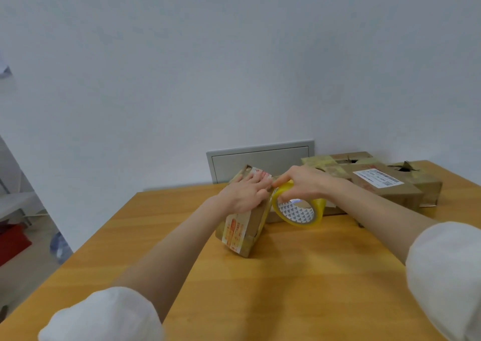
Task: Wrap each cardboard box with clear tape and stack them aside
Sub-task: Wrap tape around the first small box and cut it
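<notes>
L hand (246,193) lies flat on top of the box (253,221), fingers straight and spread a little, palm pressing down. R hand (302,184) is curled over the top of the tape roll (299,211) and grips its rim, w/ the index tip reaching across to the box's upper right edge, prob. pinning the tape end there; the thumb is hidden, so can't tell how it sits. The key relation is that the roll hangs just right of the box, at or v. close to its right side face, w/ the core opening facing roughly toward the camera. The box's long axis runs near-to-far, angled a bit to the far side. L hand is on the box, R hand beside it, so I'd judge L acts as anchor while R carries the roll round the short girth, i.e. across that axis. The box is small, brown and worn, w/ a printed orange-and-white strip over its near end and old yellowish tape at the corners. It sits on the wooden surface (286,275), mid-depth. Right of the box and further back lie the other boxes (395,193), one w/ a white label (377,180), some w/ torn tops. Behind the box, a grey panel (260,158) is on the wall.
</notes>
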Tool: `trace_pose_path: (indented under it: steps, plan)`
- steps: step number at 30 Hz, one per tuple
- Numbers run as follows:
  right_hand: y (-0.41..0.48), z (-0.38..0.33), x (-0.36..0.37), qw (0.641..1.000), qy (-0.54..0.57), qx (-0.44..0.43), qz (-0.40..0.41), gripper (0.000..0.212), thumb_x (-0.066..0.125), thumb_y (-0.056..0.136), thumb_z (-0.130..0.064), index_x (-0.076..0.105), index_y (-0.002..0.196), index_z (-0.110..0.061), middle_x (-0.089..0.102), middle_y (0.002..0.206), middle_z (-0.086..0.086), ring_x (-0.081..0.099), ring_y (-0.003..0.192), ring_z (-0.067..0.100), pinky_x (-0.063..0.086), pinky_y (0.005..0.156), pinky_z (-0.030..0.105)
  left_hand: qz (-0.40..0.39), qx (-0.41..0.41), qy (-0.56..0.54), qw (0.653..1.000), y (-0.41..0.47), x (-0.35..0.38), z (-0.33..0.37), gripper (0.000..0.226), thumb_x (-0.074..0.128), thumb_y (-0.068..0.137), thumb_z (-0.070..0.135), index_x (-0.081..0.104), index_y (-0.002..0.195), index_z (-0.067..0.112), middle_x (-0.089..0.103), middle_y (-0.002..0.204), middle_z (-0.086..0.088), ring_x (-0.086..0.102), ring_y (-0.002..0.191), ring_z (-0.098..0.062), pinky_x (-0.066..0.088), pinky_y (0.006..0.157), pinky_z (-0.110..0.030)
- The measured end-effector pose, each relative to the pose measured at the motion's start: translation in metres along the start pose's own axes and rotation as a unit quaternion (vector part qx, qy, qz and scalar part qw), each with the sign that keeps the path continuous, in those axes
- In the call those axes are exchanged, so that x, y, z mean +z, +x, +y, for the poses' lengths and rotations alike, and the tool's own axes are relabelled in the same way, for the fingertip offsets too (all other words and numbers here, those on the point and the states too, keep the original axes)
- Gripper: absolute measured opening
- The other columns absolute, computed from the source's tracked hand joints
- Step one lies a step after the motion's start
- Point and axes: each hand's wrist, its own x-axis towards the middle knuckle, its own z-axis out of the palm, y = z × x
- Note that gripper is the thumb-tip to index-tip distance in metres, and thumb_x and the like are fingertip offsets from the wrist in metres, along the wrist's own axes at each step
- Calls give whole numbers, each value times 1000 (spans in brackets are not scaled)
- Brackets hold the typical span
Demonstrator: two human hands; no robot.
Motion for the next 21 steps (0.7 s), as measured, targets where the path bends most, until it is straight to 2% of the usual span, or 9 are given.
trace_pose_path:
  steps: [2, 4, 6, 8, 11, 13, 15, 17, 21]
  plan:
    - [0, 0, 1, 1000, 5, 5, 2, 51, 66, 78, -49, 55, 128, -46, 60, 129, -2, 58, 105, 20, 53, 87, 41, 31, -21, -88, 995, -3, -8, -3, 55, 33, 101, 36, 18, 152, 24, 12, 160, -1, 11, 147, -19, 11, 117, -38]
    - [1, -2, 1, 1000, -2, 4, 3, 51, 65, 78, -49, 55, 128, -46, 61, 126, -2, 58, 103, 19, 54, 86, 41, 73, -56, -18, 996, -4, -10, -3, 70, 45, 93, 50, 18, 152, 23, 11, 160, -6, 8, 147, -24, 14, 116, -43]
    - [1, -5, 0, 1000, -15, 2, 6, 50, 64, 79, -49, 55, 128, -46, 61, 124, -3, 58, 100, 17, 54, 84, 40, 56, -105, 60, 991, -4, -5, -1, 91, 52, 82, 66, 12, 152, 25, 6, 159, -12, 6, 146, -31, 17, 114, -52]
    - [2, -7, 0, 1000, -11, 1, 10, 50, 64, 79, -50, 55, 128, -46, 61, 124, -4, 58, 100, 17, 55, 82, 39, 31, -157, 70, 985, 0, 1, 3, 99, 57, 74, 70, 11, 151, 28, 6, 158, -15, 13, 144, -37, 28, 109, -55]
    - [0, -8, -1, 1000, 8, -3, 6, 54, 68, 80, -46, 53, 131, -43, 58, 131, -3, 57, 108, 19, 53, 86, 37, 68, -168, 24, 983, 3, 1, 2, 84, 65, 68, 65, 36, 136, 24, 37, 138, -14, 41, 123, -33, 44, 97, -49]
    - [0, -9, -14, 998, 52, -19, 27, 61, 73, 79, -41, 51, 135, -35, 51, 138, -4, 51, 118, 19, 49, 90, 34, 101, -160, -105, 976, -1, -7, -6, 75, 68, 61, 61, 51, 123, 22, 53, 120, -8, 53, 106, -25, 51, 89, -44]
    - [0, -15, -36, 985, 148, -39, 82, 67, 78, 75, -38, 50, 136, -29, 49, 138, -5, 48, 118, 15, 45, 91, 30, 122, -162, -289, 935, -11, -15, -16, 66, 71, 59, 53, 59, 117, 23, 65, 107, -4, 63, 93, -22, 56, 80, -39]
    - [1, -22, -55, 963, 234, -64, 120, 66, 79, 75, -33, 50, 134, -26, 50, 131, -8, 46, 115, 11, 42, 90, 26, 112, -169, -438, 876, -22, -16, -25, 39, 72, 74, 37, 64, 109, 22, 71, 94, -3, 69, 80, -20, 58, 68, -33]
    - [4, -31, -39, 937, 326, -82, 95, 59, 77, 79, -22, 52, 132, -27, 52, 118, -8, 52, 110, 13, 45, 79, 20, 88, -205, -572, 789, -45, 8, -34, 20, 65, 86, 27, 66, 104, 20, 69, 77, 1, 66, 61, -13, 52, 50, -24]
